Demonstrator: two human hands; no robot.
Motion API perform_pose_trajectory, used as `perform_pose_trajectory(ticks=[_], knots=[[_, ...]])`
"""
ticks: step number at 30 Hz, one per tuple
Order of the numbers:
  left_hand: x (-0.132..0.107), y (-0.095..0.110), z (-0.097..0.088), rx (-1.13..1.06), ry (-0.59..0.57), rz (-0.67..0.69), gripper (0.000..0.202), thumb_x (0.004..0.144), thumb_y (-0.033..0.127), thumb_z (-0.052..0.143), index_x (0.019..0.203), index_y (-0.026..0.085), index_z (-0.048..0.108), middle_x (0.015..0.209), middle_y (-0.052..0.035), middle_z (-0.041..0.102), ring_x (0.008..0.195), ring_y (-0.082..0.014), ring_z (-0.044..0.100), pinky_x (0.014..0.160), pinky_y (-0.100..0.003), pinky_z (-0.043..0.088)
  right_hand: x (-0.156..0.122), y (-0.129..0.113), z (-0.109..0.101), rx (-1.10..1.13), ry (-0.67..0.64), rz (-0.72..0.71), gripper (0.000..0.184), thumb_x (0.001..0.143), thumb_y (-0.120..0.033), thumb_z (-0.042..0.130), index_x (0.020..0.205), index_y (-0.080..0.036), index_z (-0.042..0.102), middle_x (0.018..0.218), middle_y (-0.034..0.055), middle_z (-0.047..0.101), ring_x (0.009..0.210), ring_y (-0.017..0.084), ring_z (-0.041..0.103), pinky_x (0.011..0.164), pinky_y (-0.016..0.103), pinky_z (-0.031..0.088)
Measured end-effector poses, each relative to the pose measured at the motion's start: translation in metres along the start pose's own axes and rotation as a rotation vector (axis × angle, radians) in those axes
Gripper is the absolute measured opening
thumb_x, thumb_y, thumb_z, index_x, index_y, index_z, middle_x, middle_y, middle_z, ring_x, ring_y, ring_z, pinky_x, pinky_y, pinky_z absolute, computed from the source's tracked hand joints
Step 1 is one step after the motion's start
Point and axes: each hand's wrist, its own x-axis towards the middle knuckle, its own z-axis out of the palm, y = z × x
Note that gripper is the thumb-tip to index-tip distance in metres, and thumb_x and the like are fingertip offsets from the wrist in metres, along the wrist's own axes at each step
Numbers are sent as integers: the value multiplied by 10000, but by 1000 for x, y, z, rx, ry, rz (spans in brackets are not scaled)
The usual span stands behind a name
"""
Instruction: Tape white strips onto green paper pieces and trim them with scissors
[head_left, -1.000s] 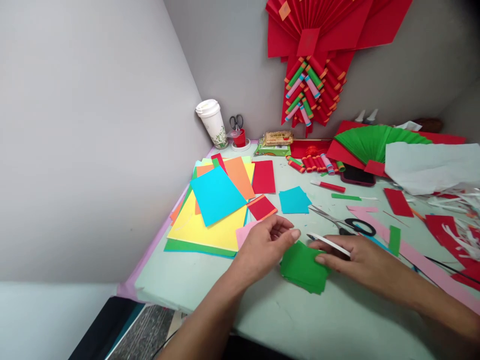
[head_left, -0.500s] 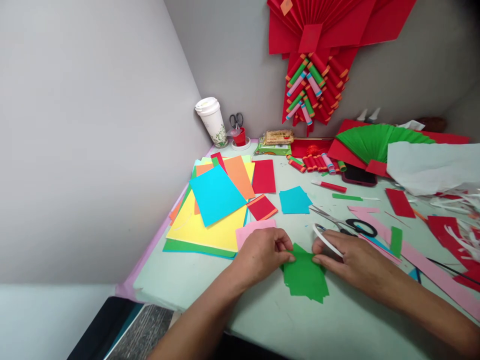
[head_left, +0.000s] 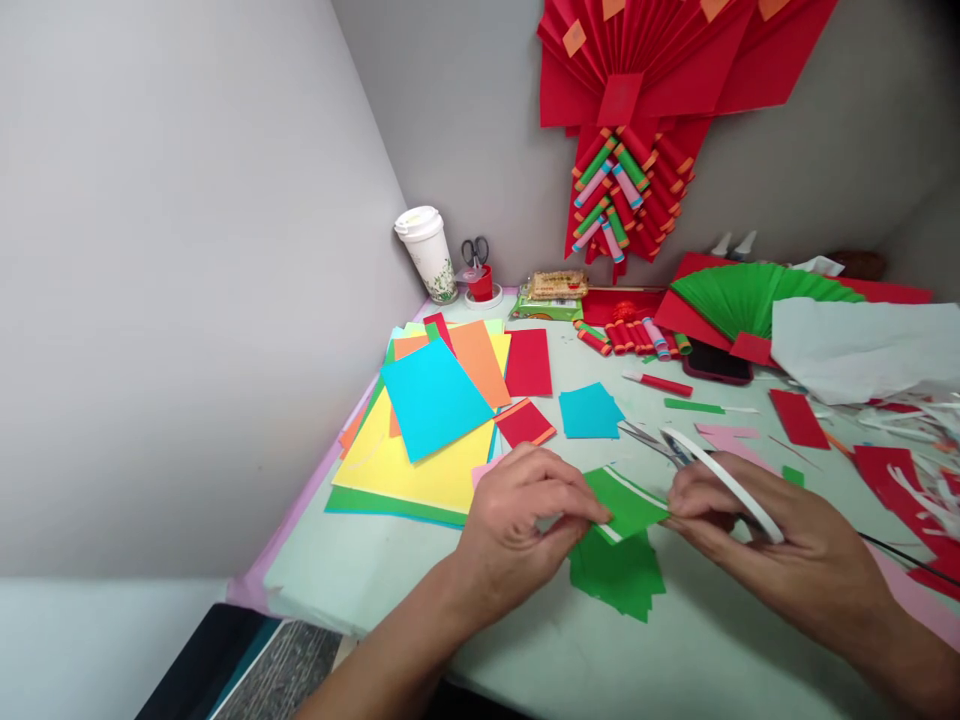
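Note:
Between my hands a small green paper piece (head_left: 630,503) is tilted up, with white strips along its far and left edges. My left hand (head_left: 517,510) pinches its left side between thumb and fingers. At the right corner, my right hand (head_left: 780,530) pinches it too. A white curved band (head_left: 724,480), perhaps the edge of a tape roll, is also in the right hand. Below lies a loose stack of green paper (head_left: 619,580) on the table. Scissors (head_left: 649,440) lie beyond, their handles hidden behind the right hand and band.
Coloured paper sheets (head_left: 435,400) are piled at the left, near blue pieces (head_left: 591,411). A white cup (head_left: 427,255) stands at the back. Small paper rolls (head_left: 630,338), a phone (head_left: 718,362), a red pen (head_left: 660,384) and paper scraps (head_left: 799,418) spread across the right.
Both hands have lifted a green piece off the stack and tilted it, so its white strips show. My right hand has moved right and turned, carrying the white band.

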Motion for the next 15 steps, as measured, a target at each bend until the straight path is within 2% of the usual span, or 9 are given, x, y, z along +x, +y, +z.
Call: perform_pose_trajectory(ticks=[3, 7, 9, 12, 14, 15], knots=[[1, -2, -3, 91, 8, 135, 188, 886, 203, 644, 778, 263, 786, 797, -60, 763, 794, -193, 676, 804, -341, 521, -5, 1, 1, -47, 70, -57, 164, 874, -323, 616, 726, -330, 686, 774, 20, 695, 674, 218, 643, 639, 347, 537], [10, 0, -6, 70, -65, 121, 145, 898, 262, 653, 856, 243, 790, 814, -74, 767, 809, -200, 678, 794, -336, 514, -4, 3, 1, -62, 110, -19, 168, 865, -341, 622, 709, -314, 680, 799, 28, 703, 708, 228, 655, 646, 344, 541], [18, 5, -6, 16, -70, 11, 136, 886, 300, 671, 868, 219, 780, 821, -75, 756, 800, -197, 665, 780, -323, 508, -1, 7, 1, -25, 89, 97, 151, 841, -393, 651, 728, -295, 677, 809, 32, 704, 705, 227, 650, 602, 323, 525], [32, 6, -4, -153, -33, -277, 135, 851, 319, 698, 811, 195, 732, 797, -41, 705, 759, -169, 620, 726, -286, 488, 3, 17, 2, 147, -9, 307, 213, 832, -482, 654, 859, -271, 671, 769, 24, 686, 653, 207, 618, 555, 296, 500], [40, 1, 0, -343, -71, -453, 174, 844, 361, 690, 848, 187, 699, 772, -13, 651, 684, -139, 568, 645, -264, 459, 4, 23, 3, 304, -75, 349, 312, 885, -543, 565, 964, -255, 656, 744, 22, 656, 648, 203, 592, 575, 301, 491], [43, -4, 3, -438, -133, -520, 204, 836, 388, 690, 878, 188, 690, 736, 2, 623, 641, -129, 545, 615, -260, 446, 4, 26, 4, 370, -91, 344, 361, 916, -569, 501, 990, -249, 651, 723, 22, 630, 645, 202, 574, 580, 306, 481]])
